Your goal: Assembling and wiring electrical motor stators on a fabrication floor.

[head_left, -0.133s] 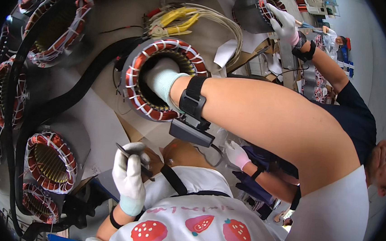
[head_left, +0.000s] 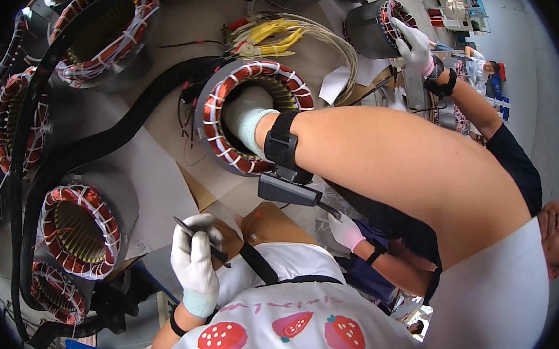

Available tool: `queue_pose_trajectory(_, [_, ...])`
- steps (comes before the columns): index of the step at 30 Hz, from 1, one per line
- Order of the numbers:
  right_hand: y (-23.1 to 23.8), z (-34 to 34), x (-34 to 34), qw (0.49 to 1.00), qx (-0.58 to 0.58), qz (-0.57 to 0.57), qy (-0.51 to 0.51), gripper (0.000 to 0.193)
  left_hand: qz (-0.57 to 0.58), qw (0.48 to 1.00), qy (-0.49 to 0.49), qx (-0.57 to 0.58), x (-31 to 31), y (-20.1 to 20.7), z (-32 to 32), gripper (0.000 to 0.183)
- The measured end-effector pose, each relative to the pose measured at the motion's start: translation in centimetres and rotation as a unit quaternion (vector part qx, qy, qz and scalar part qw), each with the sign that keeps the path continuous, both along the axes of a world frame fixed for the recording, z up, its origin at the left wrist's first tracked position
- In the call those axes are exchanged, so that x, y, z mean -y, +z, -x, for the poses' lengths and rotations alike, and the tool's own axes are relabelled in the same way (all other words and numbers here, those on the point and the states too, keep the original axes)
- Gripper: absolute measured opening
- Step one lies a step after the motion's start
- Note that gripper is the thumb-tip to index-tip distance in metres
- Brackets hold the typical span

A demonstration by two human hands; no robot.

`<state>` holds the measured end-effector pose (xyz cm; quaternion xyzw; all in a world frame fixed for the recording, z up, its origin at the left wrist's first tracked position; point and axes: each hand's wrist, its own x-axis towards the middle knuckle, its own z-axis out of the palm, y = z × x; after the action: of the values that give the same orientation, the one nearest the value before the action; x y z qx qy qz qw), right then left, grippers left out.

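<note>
My right hand (head_left: 248,114), in a white glove with a pale green cuff, reaches inside the motor stator (head_left: 216,125). The stator's red-brown coil ring is laced with white cord, and its wall hides my fingers, so their grip cannot be seen. A black strap and a small dark box (head_left: 285,190) are at my right wrist, beside the stator's near rim. Lower left, my gloved left hand (head_left: 195,260) is closed around a thin dark pointed tool (head_left: 184,226); its exact kind is unclear. That hand is close to my body, apart from the stator.
Yellow-handled pliers (head_left: 271,36) and a bundle of pale wires (head_left: 341,61) lie beyond the stator. A thick black hose (head_left: 126,116) curves across the left. More stators (head_left: 81,231) stand along the left. A co-worker's gloved hand (head_left: 413,46) touches another stator (head_left: 369,31).
The whole view has shifted slightly, with the stator and my left hand now a little farther right in the picture. Both hands keep the same posture.
</note>
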<state>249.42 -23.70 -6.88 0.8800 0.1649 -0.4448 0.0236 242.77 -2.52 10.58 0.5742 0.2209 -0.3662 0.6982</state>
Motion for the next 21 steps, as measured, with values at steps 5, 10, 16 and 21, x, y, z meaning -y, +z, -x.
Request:
queue_pose_trajectory(5, [-0.2, 6.0, 0.0, 0.997, 0.002, 0.038, 0.066, 0.028, -0.033, 0.997, 0.062, -0.028, -2.2, -0.4, 1.4, 0.022])
queue_pose_trajectory(10, [3.4, 15.7, 6.5, 0.988, 0.006, 0.052, 0.147, 0.027, -0.043, 0.991, 0.118, -0.042, -4.3, -1.0, 2.5, 0.022])
queue_pose_trajectory(16, [7.1, 28.5, 10.0, 0.981, 0.018, 0.076, 0.178, 0.027, -0.055, 0.992, 0.105, -0.035, -4.9, -0.7, 2.2, 0.022])
queue_pose_trajectory(21, [8.2, 39.3, 11.8, 0.980, 0.031, 0.101, 0.166, 0.027, -0.031, 0.994, 0.079, -0.067, -4.3, 0.6, 0.8, 0.018])
